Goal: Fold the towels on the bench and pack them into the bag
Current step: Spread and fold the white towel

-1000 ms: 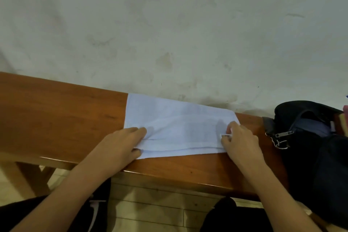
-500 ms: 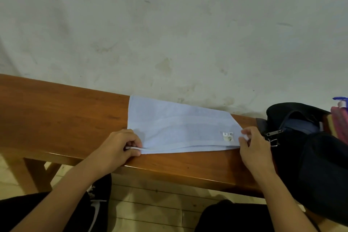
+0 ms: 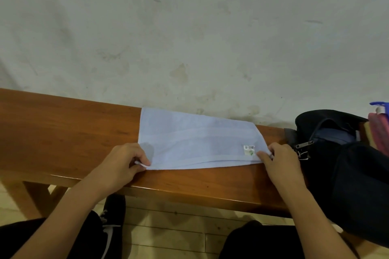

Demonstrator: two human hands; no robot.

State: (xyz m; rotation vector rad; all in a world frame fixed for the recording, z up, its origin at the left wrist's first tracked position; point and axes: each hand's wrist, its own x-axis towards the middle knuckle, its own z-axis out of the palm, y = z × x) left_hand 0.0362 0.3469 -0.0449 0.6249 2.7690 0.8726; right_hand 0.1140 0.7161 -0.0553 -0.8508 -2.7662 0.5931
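A pale blue towel (image 3: 195, 139) lies flat on the wooden bench (image 3: 63, 132), folded over with a small barcode label near its right end. My left hand (image 3: 124, 164) pinches the towel's near left corner. My right hand (image 3: 280, 160) pinches the near right corner, just left of the bag. A black bag (image 3: 347, 174) sits on the bench at the right, its top open and a zip pull hanging toward my right hand.
A stained white wall (image 3: 189, 38) runs directly behind the bench. Pink folded cloth (image 3: 379, 130) and a blue plastic piece (image 3: 379, 105) show at the far right behind the bag. Pale wooden floor (image 3: 168, 227) and my dark trouser legs lie below the bench edge.
Both hands went from pressing flat on the towel to pinching its near corners. My right hand shifted right to the corner, uncovering the label.
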